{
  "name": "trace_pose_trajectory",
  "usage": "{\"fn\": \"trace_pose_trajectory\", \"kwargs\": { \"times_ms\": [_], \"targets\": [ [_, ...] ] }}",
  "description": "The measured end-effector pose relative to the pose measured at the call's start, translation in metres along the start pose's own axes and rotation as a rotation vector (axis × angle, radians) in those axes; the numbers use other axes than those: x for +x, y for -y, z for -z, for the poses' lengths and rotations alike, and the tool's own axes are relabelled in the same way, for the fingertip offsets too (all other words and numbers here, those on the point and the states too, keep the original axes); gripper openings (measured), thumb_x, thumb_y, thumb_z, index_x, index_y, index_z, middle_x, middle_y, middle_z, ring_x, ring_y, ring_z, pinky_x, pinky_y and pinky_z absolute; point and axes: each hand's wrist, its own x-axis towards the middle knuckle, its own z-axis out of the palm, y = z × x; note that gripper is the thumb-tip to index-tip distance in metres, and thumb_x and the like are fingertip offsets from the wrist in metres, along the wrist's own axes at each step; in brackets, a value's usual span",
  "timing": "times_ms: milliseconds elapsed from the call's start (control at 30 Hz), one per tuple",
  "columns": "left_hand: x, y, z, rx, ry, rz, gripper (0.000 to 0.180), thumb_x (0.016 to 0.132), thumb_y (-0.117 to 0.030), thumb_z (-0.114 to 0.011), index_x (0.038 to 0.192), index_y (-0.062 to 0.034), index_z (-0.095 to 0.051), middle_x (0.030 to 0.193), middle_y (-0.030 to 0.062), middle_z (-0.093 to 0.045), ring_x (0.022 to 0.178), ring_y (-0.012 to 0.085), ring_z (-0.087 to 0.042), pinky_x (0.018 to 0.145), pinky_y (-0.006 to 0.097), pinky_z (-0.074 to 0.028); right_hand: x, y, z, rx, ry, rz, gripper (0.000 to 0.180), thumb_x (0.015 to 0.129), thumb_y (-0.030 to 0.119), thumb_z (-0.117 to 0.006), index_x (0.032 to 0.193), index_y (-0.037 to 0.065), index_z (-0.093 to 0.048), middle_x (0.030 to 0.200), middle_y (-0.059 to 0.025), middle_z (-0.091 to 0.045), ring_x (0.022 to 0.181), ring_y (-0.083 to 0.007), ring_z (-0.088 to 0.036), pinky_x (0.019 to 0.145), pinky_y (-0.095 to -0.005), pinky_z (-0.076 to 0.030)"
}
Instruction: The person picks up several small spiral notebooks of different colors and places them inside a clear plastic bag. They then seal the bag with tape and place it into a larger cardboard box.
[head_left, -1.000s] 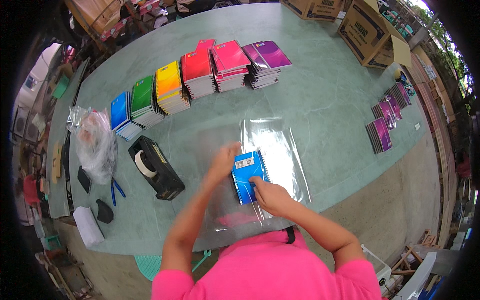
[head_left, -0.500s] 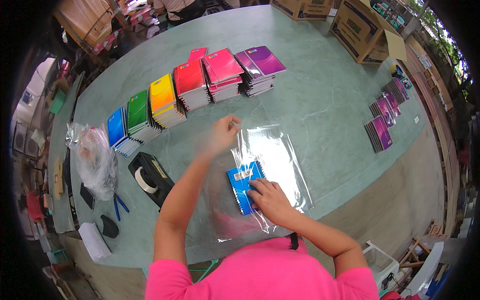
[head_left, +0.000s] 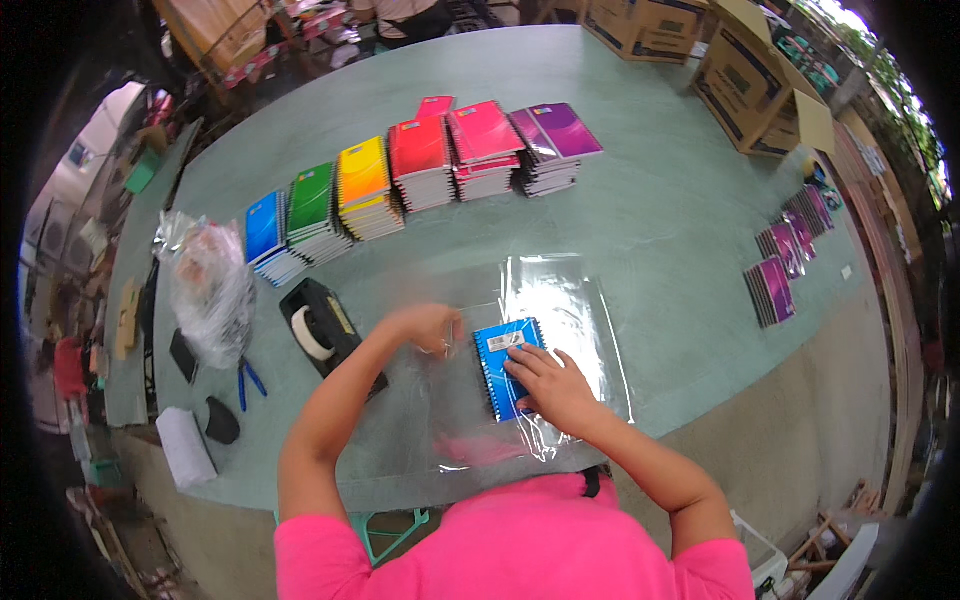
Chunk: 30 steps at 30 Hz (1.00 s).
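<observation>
A small blue spiral notebook (head_left: pixel 496 372), with a white label near its top, lies on a sheet of clear plastic film (head_left: pixel 590 330) in front of me. My right hand (head_left: pixel 556 388) rests on the notebook with its fingers spread, pressing it down. Left of the notebook, my left hand (head_left: pixel 428 329) is closed, with curled fingers at the film's left side. A fold of film seems pinched there, though slight blur softens the fingertips. Beyond my left forearm stands a black tape dispenser (head_left: pixel 325 330) holding a whitish roll.
Stacks of blue, green, yellow (head_left: pixel 364 178), red, pink and purple notebooks curve across the table (head_left: pixel 670 200). Wrapped purple notebooks (head_left: pixel 770 290) lie at right, below an open carton (head_left: pixel 745 85). Left are a plastic bag (head_left: pixel 208 290), blue pliers (head_left: pixel 248 382) and a white bundle (head_left: pixel 186 447).
My left hand has come down toward me from the film's upper left corner to beside the notebook. My right hand stays on the notebook. The whole view has shifted slightly.
</observation>
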Motion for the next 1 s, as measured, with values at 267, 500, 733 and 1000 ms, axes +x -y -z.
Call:
{"fn": "trace_pose_trajectory", "kwargs": {
  "times_ms": [267, 500, 733, 1000],
  "targets": [
    [-0.056, -0.083, -0.088, -1.286, -0.786, 0.428, 0.023, 0.083, -0.026, -0.063, 0.084, -0.0027, -0.059, 0.073, 0.0015, -0.059, 0.068, 0.0142, -0.056, 0.057, 0.029, -0.045, 0.012, -0.030, -0.003, 0.059, 0.004, 0.194, 0.073, 0.069, 0.043, -0.068, 0.129, 0.011, -0.040, 0.139, -0.0057, -0.035, 0.131, -0.0245, -0.028, 0.103, -0.0493, -0.027],
    [-0.064, -0.121, -0.096, -0.479, -0.683, 0.342, 0.022, 0.084, -0.021, -0.053, 0.077, 0.0001, -0.054, 0.076, 0.0150, -0.059, 0.064, 0.0234, -0.058, 0.058, 0.035, -0.047, 0.014, -0.049, -0.016, 0.194, -0.029, 0.292, 0.078, 0.070, 0.043, -0.068, 0.133, 0.011, -0.035, 0.141, -0.0090, -0.028, 0.133, -0.0324, -0.020, 0.102, -0.0565, -0.023],
    [-0.020, -0.156, -0.098, 0.035, -0.621, 0.243, 0.017, 0.078, -0.015, -0.053, 0.079, 0.0025, -0.051, 0.078, 0.0190, -0.059, 0.069, 0.0328, -0.059, 0.060, 0.042, -0.047, 0.017, -0.055, -0.035, 0.287, -0.031, 0.327, 0.086, 0.068, 0.047, -0.069, 0.136, 0.013, -0.030, 0.145, -0.0107, -0.020, 0.135, -0.0374, -0.010, 0.102, -0.0618, -0.016],
    [-0.018, -0.153, -0.097, 0.124, -0.546, 0.268, 0.018, 0.072, -0.010, -0.054, 0.084, 0.0039, -0.053, 0.071, 0.0166, -0.060, 0.061, 0.0282, -0.063, 0.052, 0.039, -0.051, 0.078, -0.046, 0.041, 0.269, 0.362, 0.293, 0.063, 0.079, 0.060, -0.046, 0.116, 0.010, -0.056, 0.125, -0.0131, -0.047, 0.122, -0.0296, -0.037, 0.100, -0.0550, -0.021]
  ]
}}
